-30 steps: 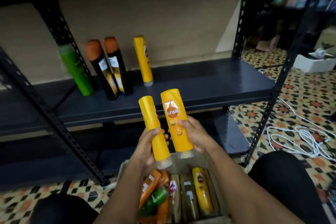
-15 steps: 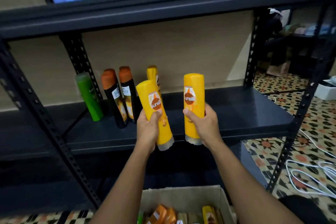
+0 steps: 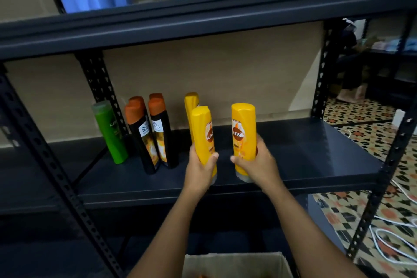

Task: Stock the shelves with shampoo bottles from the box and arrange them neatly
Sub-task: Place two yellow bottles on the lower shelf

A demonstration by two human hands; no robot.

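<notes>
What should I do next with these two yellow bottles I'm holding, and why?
Probably set both down on the shelf. Your left hand holds one yellow bottle just before the standing yellow bottle, your right hand the other, upright beside it.

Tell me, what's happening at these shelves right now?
A person is stocking a dark metal shelf. The left hand grips one yellow bottle and the right hand grips another yellow bottle, both upright at the shelf's front edge. A green bottle, black bottles and a third yellow one already stand there. The cardboard box sits below.
</notes>
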